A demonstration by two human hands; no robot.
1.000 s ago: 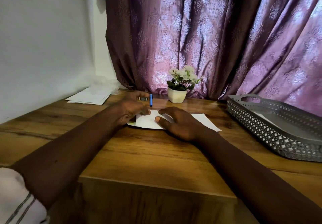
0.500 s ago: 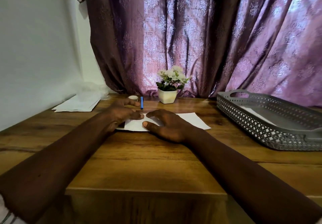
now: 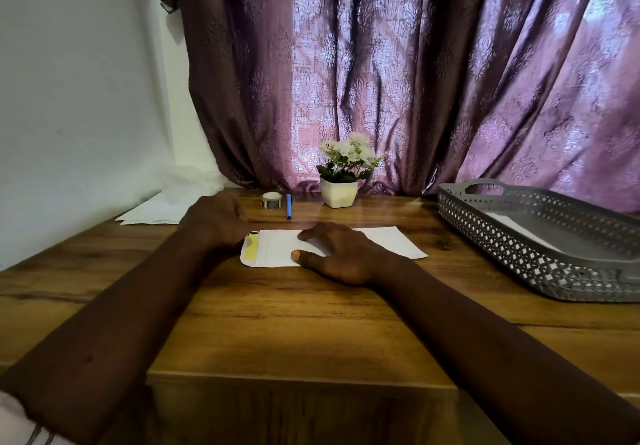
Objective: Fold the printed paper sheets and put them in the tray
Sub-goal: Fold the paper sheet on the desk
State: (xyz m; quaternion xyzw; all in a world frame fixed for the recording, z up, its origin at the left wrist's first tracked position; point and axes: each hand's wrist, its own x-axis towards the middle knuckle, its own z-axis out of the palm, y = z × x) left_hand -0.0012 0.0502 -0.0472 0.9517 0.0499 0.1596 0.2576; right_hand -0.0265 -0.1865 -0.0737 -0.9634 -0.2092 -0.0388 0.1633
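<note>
Sheet: white printed paper sheet [image 3: 273, 250], lying flat just above the centre of the frame, long side running left to right, with a yellow strip [image 3: 250, 250] at its left end.
Right hand: right hand [image 3: 341, 256] palm down on the middle of the sheet, fingers [image 3: 313, 234] straight and spread, thumb out along the near edge.
Left hand: left hand [image 3: 216, 217] at the sheet's left end, back to the camera; fingers hidden, so cannot tell whether pinching the edge or only resting there.
Step in hand: probably flattening or creasing a fold.
Doing it well: hold the middle pinned, line up the edges before pressing, then sweep outward along the fold to avoid a skewed crease.
Material: thin, limp, easily slid on polished wood.
Table: table [image 3: 294, 323], glossy brown grain, square front edge.
Tray: tray [image 3: 502, 233] at right of frame, well apart from the sheet; grey rigid plastic, lattice-pierced walls, cut handle, a white paper [image 3: 516, 228] already inside.
Further out: paper stack [image 3: 152, 210] at left, tape roll [image 3: 272, 199], blue pen [image 3: 288, 206], white flower pot [image 3: 338, 192], patterned purple curtain [image 3: 415, 81].
</note>
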